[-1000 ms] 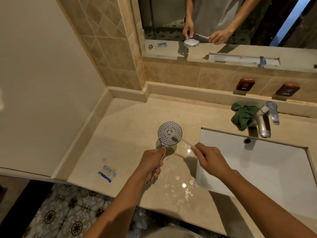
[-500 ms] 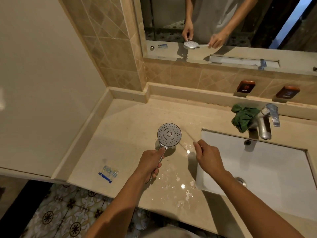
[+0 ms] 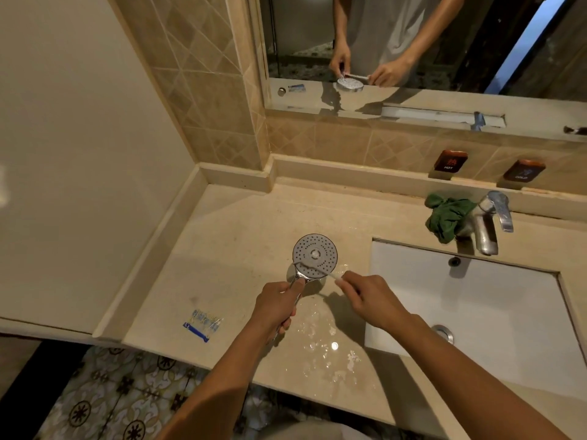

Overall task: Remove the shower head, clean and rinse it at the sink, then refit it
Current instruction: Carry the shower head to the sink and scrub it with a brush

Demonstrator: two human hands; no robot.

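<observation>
Plain cream wall (image 3: 63, 154) on left. Diagonal beige tiles (image 3: 203, 90) at corner and under mirror (image 3: 413, 27). Beige stone countertop (image 3: 238, 223), raised ledge along back; wet patch (image 3: 324, 338) near front edge. Patterned floor tiles (image 3: 104, 398) below. Brown HOT plaque (image 3: 451, 161), COLD plaque (image 3: 524, 170) on backsplash. Dim warm light

I have a single view, worn on the head: it looks forward and steeply down from close above the tabletop (image 3: 241, 223), taking in the sink (image 3: 476, 312) at right and the mirror (image 3: 305, 27) along the top edge.
</observation>
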